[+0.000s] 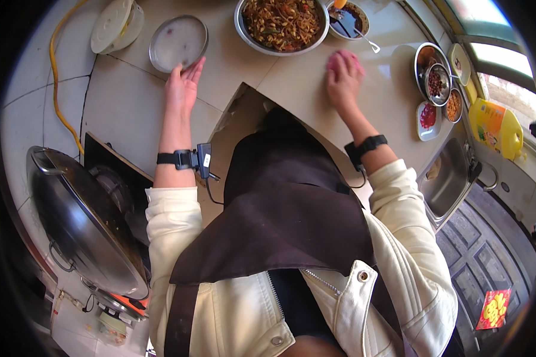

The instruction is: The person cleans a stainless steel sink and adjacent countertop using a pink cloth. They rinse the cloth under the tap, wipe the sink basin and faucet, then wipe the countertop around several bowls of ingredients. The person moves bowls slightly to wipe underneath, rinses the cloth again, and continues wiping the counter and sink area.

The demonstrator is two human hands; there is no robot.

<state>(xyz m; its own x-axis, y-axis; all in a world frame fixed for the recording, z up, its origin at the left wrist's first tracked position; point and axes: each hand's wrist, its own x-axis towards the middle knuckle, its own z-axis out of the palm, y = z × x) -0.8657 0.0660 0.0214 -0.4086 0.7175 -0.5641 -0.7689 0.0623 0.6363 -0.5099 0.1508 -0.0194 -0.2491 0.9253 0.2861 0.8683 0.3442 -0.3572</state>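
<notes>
At the left of the counter, my left hand [186, 85] grips the near rim of a round, shallow dish or lid [178, 42] with a whitish inner face and a grey rim. The thumb lies over the edge and the fingers reach behind it. To the right, my right hand [344, 80] presses down on a bunched pink cloth [358, 68] on the tiled countertop [295, 85]. Between the hands, farther back, stands a metal bowl [282, 53] heaped with a shredded, reddish-brown food mix [283, 22]. Beside it is a bowl of dark sauce [346, 20] with a spoon [367, 41] in it.
A lidded container [116, 26] and a yellow hose [56, 89] are at the left. A large wok [85, 214] tilts by the stove. At right are metal bowls [437, 85], a small red-filled dish [429, 121], a yellow jug [496, 127] and a steel sink [446, 174].
</notes>
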